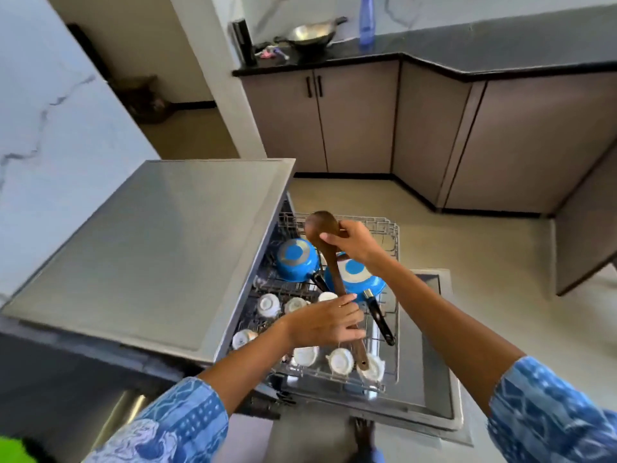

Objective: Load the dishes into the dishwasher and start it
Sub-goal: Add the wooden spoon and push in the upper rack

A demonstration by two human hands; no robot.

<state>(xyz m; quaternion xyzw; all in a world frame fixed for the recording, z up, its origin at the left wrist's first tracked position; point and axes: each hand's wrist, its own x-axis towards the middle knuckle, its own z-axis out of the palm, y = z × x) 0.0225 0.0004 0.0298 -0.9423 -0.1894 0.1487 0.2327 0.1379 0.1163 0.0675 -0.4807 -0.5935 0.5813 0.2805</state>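
Two hands [329, 320] [354, 240] are gripping the wooden spoon [329, 259], fingers curled; a rack [389, 379] slot is needed next.

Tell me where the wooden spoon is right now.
In the head view, the wooden spoon is centre frame above the pulled-out dishwasher rack, held by both hands: right hand near its bowl, left hand on the handle, over the blue pans.

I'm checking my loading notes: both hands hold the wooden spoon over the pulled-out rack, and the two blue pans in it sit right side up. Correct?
Not quite. The head view shows both blue pans upside down, bases facing up. The rest holds: the left hand and right hand hold the wooden spoon over the pulled-out rack.
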